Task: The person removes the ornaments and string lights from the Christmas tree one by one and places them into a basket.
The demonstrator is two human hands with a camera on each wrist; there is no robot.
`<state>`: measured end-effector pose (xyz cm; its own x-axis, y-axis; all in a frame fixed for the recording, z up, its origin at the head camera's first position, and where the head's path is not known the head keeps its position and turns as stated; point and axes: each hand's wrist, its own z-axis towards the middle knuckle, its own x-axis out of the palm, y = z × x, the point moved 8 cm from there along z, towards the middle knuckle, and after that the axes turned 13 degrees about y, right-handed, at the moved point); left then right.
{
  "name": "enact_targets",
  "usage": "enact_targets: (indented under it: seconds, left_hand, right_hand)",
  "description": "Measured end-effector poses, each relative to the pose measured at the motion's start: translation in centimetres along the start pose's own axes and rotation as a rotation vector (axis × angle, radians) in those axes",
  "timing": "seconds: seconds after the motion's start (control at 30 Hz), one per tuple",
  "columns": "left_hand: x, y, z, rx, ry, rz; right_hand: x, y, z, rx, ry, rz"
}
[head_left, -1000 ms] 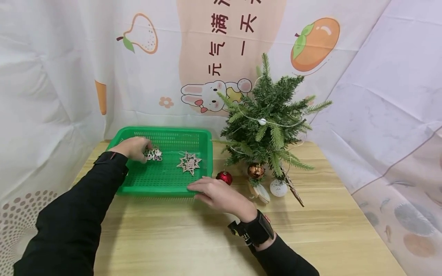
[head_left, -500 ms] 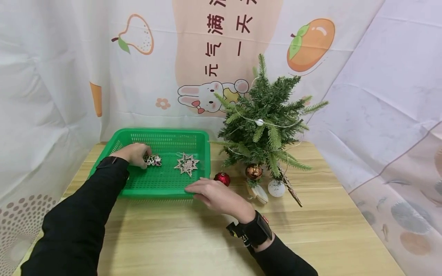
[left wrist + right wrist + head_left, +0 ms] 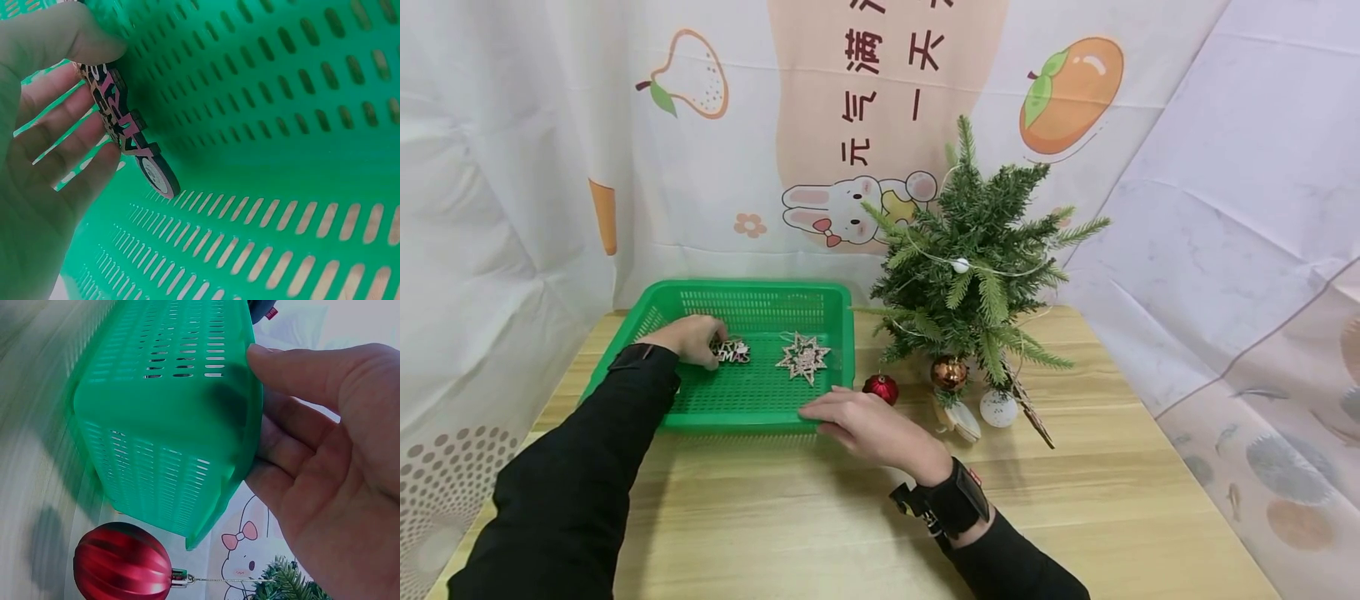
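My left hand (image 3: 688, 340) reaches into the green plastic basket (image 3: 752, 422) and pinches a flat lettered Christmas ornament (image 3: 732, 351) between thumb and fingers. In the left wrist view the lettered ornament (image 3: 125, 125) has pink-edged letters and a round white end. To its right in the basket lies a star-shaped ornament (image 3: 802, 358). With the thumb outside and fingers over the edge, my right hand (image 3: 872, 423) grips the basket's near right rim; the right wrist view shows the basket rim (image 3: 253, 400) between them.
A small Christmas tree (image 3: 977, 258) stands right of the basket. From it hang a copper ball (image 3: 950, 372), a white ball (image 3: 998, 408) and other ornaments. A red ball (image 3: 881, 388) sits close to the basket's right side. A printed curtain (image 3: 715, 183) closes off the back.
My left hand and the lettered ornament have lowered slightly toward the near side of the basket. My right hand stays on the rim. The head view has shifted a little.
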<state>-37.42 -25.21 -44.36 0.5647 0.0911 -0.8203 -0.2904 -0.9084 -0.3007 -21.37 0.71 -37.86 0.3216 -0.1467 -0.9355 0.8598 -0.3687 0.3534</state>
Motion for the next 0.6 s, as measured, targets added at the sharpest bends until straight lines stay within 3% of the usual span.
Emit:
enact_targets:
  seconds: [0.37,0.6]
  left_hand:
    - [0.0,-1.3,-0.6,0.019,0.008,0.008]
    - [-1.5,-2.8,-1.0,0.036,-0.069,0.055]
  right_hand:
    - [-0.1,0.3,-0.1,0.0,0.001,0.007]
    - [-0.2,0.3,-0.2,0.015,0.012,0.0]
